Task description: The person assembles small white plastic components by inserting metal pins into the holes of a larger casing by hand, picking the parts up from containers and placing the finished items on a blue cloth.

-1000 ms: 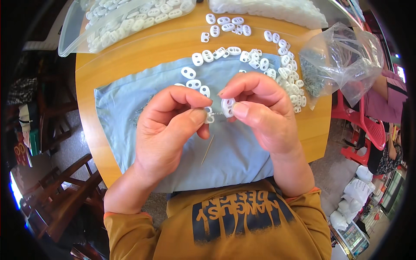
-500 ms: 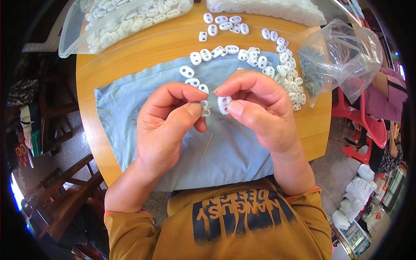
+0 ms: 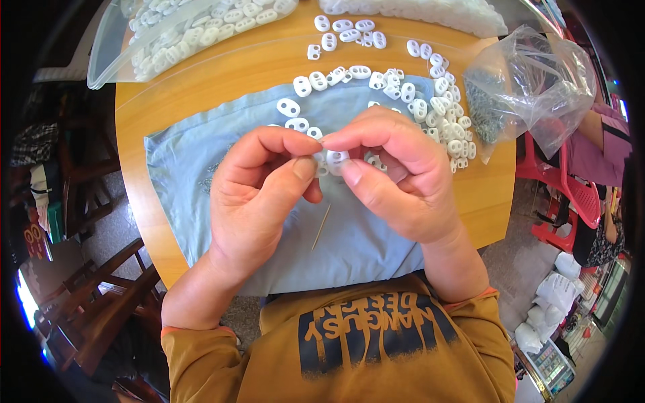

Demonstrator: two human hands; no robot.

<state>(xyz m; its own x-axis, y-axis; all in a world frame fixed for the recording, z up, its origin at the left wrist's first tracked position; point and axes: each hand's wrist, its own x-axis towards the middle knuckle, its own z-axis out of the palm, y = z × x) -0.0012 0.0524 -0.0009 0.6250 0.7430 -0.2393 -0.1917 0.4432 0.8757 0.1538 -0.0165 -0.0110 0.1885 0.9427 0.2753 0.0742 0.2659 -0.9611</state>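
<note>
My right hand (image 3: 396,178) pinches a small white plastic toggle piece (image 3: 334,161) between thumb and forefinger. My left hand (image 3: 259,195) meets it from the left, thumb and forefinger closed on a tiny metal part pressed against the white piece; that part is mostly hidden. Both hands hover over a light blue cloth (image 3: 195,154) spread on a round wooden table (image 3: 222,74). Several loose white toggle pieces (image 3: 430,101) lie scattered just beyond my fingers. A thin wooden stick (image 3: 321,227) rests on the cloth below my hands.
A clear plastic bag of white pieces (image 3: 181,33) lies at the far left, another (image 3: 430,13) at the far edge. A clear bag with small grey metal parts (image 3: 531,87) sits at the right. Red plastic chairs (image 3: 571,201) and a person's sleeve are to the right; wooden chairs (image 3: 101,295) at the left.
My hands have stayed together over the cloth; fingers shifted slightly, the left thumb pressing closer against the white piece.
</note>
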